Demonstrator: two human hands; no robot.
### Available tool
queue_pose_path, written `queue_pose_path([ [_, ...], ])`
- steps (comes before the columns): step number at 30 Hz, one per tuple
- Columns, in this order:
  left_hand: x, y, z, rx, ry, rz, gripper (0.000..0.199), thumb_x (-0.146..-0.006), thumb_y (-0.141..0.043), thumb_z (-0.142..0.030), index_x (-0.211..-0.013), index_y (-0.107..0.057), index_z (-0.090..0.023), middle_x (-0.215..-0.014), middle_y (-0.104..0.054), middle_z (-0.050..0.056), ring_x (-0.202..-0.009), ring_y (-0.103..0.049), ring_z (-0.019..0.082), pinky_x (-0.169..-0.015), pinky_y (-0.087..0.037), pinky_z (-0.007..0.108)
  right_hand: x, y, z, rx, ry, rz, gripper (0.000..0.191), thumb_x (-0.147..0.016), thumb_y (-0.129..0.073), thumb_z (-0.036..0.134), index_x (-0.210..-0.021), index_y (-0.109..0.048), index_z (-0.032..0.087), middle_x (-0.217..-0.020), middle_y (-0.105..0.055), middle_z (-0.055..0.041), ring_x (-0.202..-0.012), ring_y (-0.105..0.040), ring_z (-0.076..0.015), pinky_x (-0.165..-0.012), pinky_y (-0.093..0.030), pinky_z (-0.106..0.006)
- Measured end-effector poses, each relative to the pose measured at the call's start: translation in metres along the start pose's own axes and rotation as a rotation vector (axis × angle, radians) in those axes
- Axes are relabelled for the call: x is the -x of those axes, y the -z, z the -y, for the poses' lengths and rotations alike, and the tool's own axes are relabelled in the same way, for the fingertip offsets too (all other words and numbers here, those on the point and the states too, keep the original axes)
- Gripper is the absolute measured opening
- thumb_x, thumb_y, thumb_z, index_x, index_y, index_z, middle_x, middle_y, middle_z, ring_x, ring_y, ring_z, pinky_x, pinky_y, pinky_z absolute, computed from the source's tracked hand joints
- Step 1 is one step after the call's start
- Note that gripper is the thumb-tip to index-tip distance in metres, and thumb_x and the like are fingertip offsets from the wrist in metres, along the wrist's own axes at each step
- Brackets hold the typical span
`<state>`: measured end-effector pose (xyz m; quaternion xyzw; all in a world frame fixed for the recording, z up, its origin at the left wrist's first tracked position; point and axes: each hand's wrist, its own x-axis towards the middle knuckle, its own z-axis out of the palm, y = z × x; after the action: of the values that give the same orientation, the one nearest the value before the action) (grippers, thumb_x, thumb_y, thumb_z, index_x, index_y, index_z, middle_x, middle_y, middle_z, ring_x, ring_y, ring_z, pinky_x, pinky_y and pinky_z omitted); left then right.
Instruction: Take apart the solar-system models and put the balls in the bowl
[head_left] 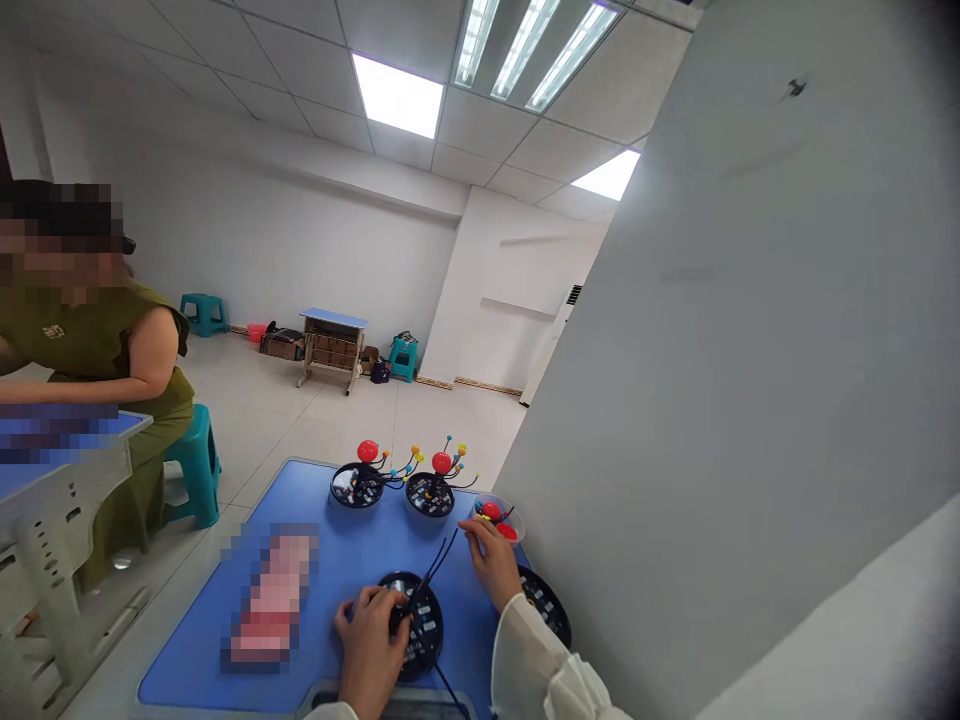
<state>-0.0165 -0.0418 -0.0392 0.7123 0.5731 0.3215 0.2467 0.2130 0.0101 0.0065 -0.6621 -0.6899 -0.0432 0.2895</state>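
My left hand (373, 640) has its fingers closed on a black round base (424, 625) with small printed patches, near the front of the blue table (322, 580). Thin black rods (439, 562) rise from the middle of that base, and one more sticks out toward me. My right hand (491, 565) is beside the rim of a clear tub (521, 520) that holds red balls and smaller pieces. Its fingertips are pressed together near the rod ends; what is between them, if anything, is too small to make out.
Two ball-and-rod models (356, 485) (430, 494) stand at the table's far edge. Another black round base (551, 605) lies by my right sleeve, close to the grey wall (750, 400). A blurred pink item (274, 600) lies left. A seated person (150, 350) is at another table.
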Motion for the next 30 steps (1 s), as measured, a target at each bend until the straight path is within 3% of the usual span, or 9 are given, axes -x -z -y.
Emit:
queue_pose_path([
  [5,0.000,-0.002,0.001,-0.021,0.005,0.023,0.027,-0.082,-0.054,-0.013,-0.096,-0.071,-0.028,-0.108,-0.074,0.003,-0.115,-0.059,0.024,-0.104,-0.027,0.055,-0.017,0.017,-0.026,0.187,-0.219,0.029,0.034,-0.083,-0.049,0.011,-0.108,-0.069,0.022,-0.108,-0.072,-0.0089,-0.101,-0.067,-0.0253,-0.082,-0.049,-0.037],
  [9,-0.003,-0.006,0.004,-0.024,0.031,0.008,0.028,-0.082,-0.053,-0.013,-0.096,-0.071,-0.029,-0.110,-0.074,0.003,-0.114,-0.060,0.025,-0.104,-0.029,0.055,-0.024,0.023,-0.035,0.297,-0.301,0.114,0.025,-0.074,-0.063,0.011,-0.094,-0.071,0.024,-0.091,-0.074,-0.0058,-0.097,-0.065,-0.0270,-0.079,-0.044,-0.035],
  [16,-0.008,-0.007,0.014,-0.075,0.062,0.022,0.033,-0.085,-0.047,-0.013,-0.106,-0.069,-0.026,-0.118,-0.071,0.005,-0.119,-0.058,0.024,-0.099,-0.038,0.045,-0.012,0.017,-0.017,0.321,-0.243,0.192,0.021,-0.082,-0.056,0.013,-0.085,-0.070,0.028,-0.094,-0.074,0.0002,-0.096,-0.064,-0.0199,-0.079,-0.038,-0.030],
  [24,-0.021,0.020,0.032,-0.187,0.023,-0.030,0.032,-0.087,-0.044,-0.012,-0.109,-0.067,-0.018,-0.119,-0.070,0.008,-0.117,-0.059,0.023,-0.098,-0.045,0.037,0.013,0.002,0.021,0.170,-0.078,0.246,0.017,-0.082,-0.059,0.017,-0.081,-0.074,0.026,-0.085,-0.074,-0.0001,-0.082,-0.067,-0.0183,-0.075,-0.041,-0.028],
  [27,-0.021,0.027,0.035,-0.178,0.001,-0.109,0.034,-0.087,-0.041,-0.013,-0.112,-0.064,-0.017,-0.119,-0.069,0.009,-0.116,-0.059,0.024,-0.099,-0.045,0.039,0.017,0.001,0.029,0.131,-0.052,0.207,0.017,-0.085,-0.058,0.022,-0.087,-0.074,0.026,-0.084,-0.073,-0.0010,-0.074,-0.067,-0.0182,-0.067,-0.043,-0.027],
  [30,-0.017,0.029,0.034,-0.125,-0.060,-0.274,0.039,-0.088,-0.038,-0.015,-0.123,-0.057,-0.016,-0.119,-0.068,0.011,-0.113,-0.061,0.025,-0.095,-0.049,0.042,0.016,0.002,0.030,0.123,-0.036,0.152,0.020,-0.083,-0.058,0.016,-0.090,-0.074,0.025,-0.088,-0.073,-0.0023,-0.074,-0.067,-0.0193,-0.063,-0.042,-0.027],
])
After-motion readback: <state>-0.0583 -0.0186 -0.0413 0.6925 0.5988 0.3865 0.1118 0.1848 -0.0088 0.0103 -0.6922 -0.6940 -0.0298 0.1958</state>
